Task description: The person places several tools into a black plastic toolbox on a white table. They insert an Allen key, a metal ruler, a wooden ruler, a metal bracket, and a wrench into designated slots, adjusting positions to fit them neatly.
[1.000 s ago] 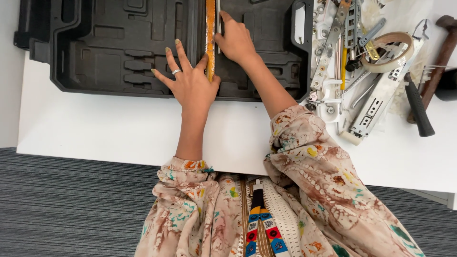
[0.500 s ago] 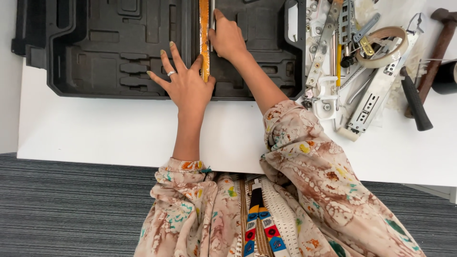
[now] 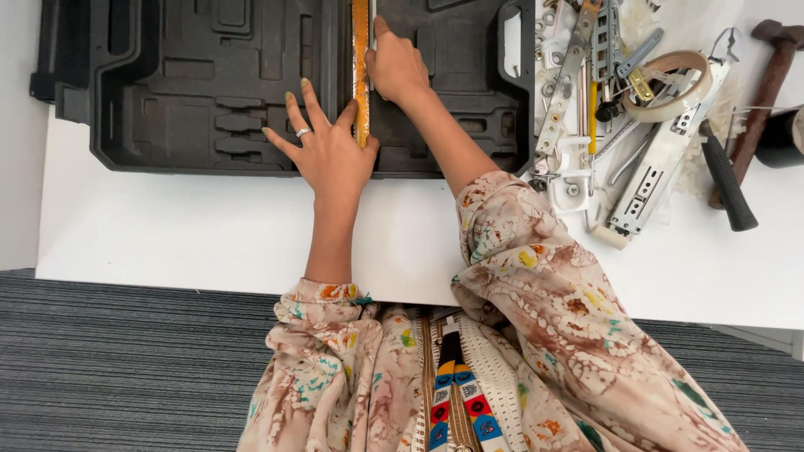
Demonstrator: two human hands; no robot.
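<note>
One orange ruler [image 3: 361, 67] lies under two hands, left hand [image 3: 328, 151] and right hand [image 3: 396, 67].

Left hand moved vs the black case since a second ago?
No. The left hand lies flat at the same spot on the black case's front edge, thumb against the orange ruler; only the camera shifted.

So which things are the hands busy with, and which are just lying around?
Busy with:
left hand flat on the black tool case
right hand on the orange ruler

Just lying around:
hammer
tape roll
metal drawer slides
black-handled tool
</note>
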